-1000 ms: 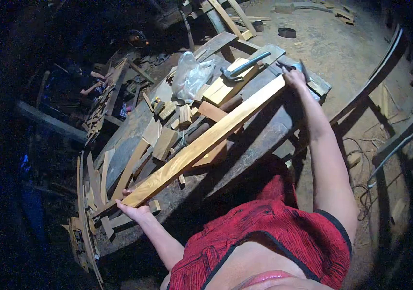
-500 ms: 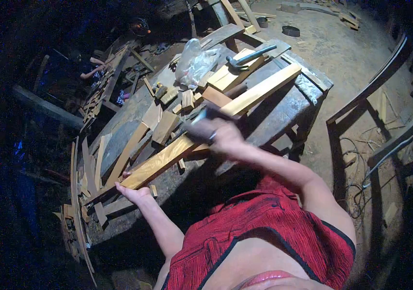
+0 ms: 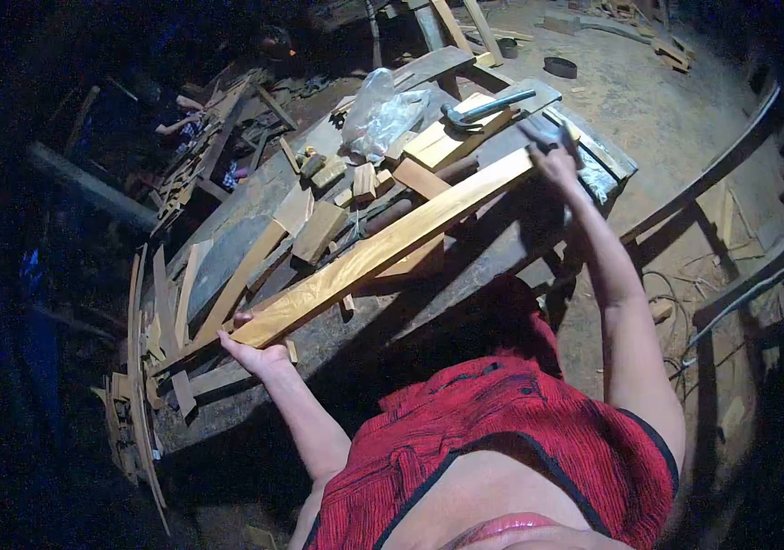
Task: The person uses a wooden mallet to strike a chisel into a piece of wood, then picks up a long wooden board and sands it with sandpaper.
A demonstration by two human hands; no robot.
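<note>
A long pale wooden plank (image 3: pixel 392 246) lies slantwise over the bench, from lower left to upper right. My left hand (image 3: pixel 259 356) grips its lower left end, with a fingertip visible on the far side. Near the upper right end, my right hand (image 3: pixel 557 165) is closed round a dark flat pad (image 3: pixel 548 137) pressed on the plank; motion blur hides its exact kind. A claw hammer (image 3: pixel 488 108) rests on a short light board (image 3: pixel 447 137) beyond the plank. Beside them sits a crumpled clear plastic bag (image 3: pixel 381 119).
Wood offcuts (image 3: pixel 320 231) crowd the workbench (image 3: pixel 493 266) beyond the plank. Thin strips (image 3: pixel 140 367) stand along its left end. A cable (image 3: pixel 740 298) and a frame lie at right. Another person's arm (image 3: pixel 181 124) shows at far left, beside a pile of wood.
My right hand has slid with the dark pad along the plank, from its middle to the upper right end. My left hand keeps its grip at the lower end.
</note>
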